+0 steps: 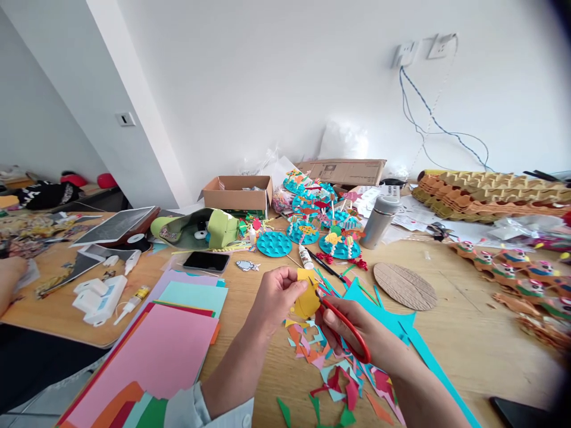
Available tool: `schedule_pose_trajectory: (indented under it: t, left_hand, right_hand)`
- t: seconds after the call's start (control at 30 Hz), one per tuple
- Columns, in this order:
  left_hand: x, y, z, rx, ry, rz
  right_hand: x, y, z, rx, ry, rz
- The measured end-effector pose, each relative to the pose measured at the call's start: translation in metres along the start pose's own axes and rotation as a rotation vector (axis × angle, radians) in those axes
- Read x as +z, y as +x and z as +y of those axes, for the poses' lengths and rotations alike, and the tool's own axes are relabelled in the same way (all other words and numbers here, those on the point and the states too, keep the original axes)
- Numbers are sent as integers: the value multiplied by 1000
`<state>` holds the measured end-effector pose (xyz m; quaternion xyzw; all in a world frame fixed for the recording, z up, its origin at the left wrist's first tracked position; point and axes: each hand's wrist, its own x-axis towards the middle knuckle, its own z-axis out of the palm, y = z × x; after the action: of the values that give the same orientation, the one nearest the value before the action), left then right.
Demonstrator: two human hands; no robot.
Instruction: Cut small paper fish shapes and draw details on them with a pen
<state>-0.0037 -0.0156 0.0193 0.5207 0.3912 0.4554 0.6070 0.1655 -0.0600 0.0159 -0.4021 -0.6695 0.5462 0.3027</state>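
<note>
So I'm pinching a small yellow paper piece (306, 304) between the thumb and fingers of my left hand (277, 297), holding it up over the wooden table (473, 351). My right hand (379, 339) is gripping a pair of red-handled metal scissors (347, 323), and the blades are meeting the yellow piece's right edge; can't really tell how wide they're spread. My hands are working close together, with the paper and scissors between them.

Right below, a messy pile of multicoloured paper scraps (351, 391) is spreading toward me. A big bright-blue paper sheet (379, 316) is lying partly behind my right hand, and a brown oval of corrugated cardboard (405, 286) is resting just past it. Over on my left, a stack of coloured paper sheets (178, 348) is sitting with pink near the top. Further back, round blue scalloped discs (273, 244) are crowding together, some carrying little paper fish, with a silver metal bottle (379, 224) standing beside them.
</note>
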Motion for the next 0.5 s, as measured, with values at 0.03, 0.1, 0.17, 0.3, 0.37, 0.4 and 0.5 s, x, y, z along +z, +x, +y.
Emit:
schedule_pose_trajectory:
  t: [0.03, 0.1, 0.17, 0.3, 0.37, 0.4, 0.5]
  left_hand:
    - [0, 0, 0, -4, -4, -9]
    - [0, 0, -1, -5, -13, -21]
    - [0, 0, -1, 1, -20, -26]
    - [0, 0, 0, 14, -29, -31]
    - [1, 0, 1, 17, -40, -33]
    - [1, 0, 1, 20, -42, -33]
    - [1, -1, 2, 29, -39, -36]
  right_hand:
    - [0, 0, -1, 8, 3, 8]
    - [1, 0, -2, 29, 11, 20]
    - [2, -1, -3, 42, 19, 25]
    - [2, -1, -5, 33, 32, 33]
    - [2, 0, -4, 35, 26, 33]
    - [2, 0, -4, 36, 24, 35]
    - [3, 1, -3, 40, 31, 40]
